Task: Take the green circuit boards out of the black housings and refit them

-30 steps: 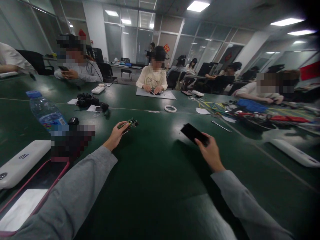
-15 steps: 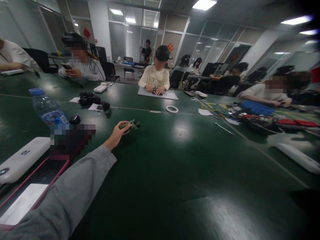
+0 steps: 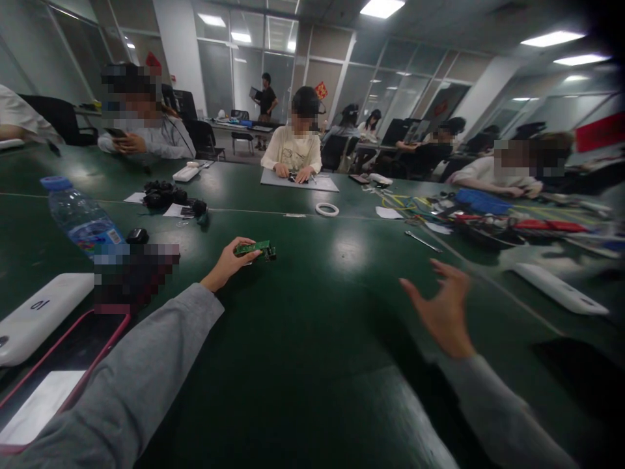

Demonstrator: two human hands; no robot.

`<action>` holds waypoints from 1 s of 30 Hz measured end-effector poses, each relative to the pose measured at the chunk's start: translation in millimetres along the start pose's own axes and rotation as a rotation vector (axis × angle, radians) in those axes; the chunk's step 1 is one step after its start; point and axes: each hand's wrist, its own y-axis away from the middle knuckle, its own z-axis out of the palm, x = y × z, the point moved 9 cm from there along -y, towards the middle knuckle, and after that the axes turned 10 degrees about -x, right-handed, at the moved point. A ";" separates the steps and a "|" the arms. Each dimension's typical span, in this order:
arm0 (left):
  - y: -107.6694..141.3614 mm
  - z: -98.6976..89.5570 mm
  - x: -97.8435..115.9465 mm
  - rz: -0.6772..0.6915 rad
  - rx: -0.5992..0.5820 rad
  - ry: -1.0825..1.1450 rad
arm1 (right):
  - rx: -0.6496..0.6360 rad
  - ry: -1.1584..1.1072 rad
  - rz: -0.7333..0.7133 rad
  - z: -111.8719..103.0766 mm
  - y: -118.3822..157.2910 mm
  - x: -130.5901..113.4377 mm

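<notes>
My left hand [image 3: 228, 264] pinches a small green circuit board [image 3: 254, 247] by its left end, above the dark green table [image 3: 312, 339]. Dark parts stick out at the board's right end. Over the right side of the table, my right hand [image 3: 444, 309] hangs with its thumb and fingers spread and holds nothing. The closest thing beyond it is a metal wrench-like tool [image 3: 423, 241].
A water bottle [image 3: 85, 218], a white power bank [image 3: 46, 316] and a red-edged phone [image 3: 63, 365] lie at the left. A white ring [image 3: 327, 209] sits ahead. Cables and a blue bundle [image 3: 483, 201] fill the far right. Several people sit around the table.
My right hand has come into view from the lower right. The circuit board has turned a little in my left hand, so its flat face shows more.
</notes>
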 end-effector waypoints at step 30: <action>-14.9 7.0 -18.3 0.037 -0.124 0.044 | -1.070 -1.600 0.437 293.2 -11.5 -188.2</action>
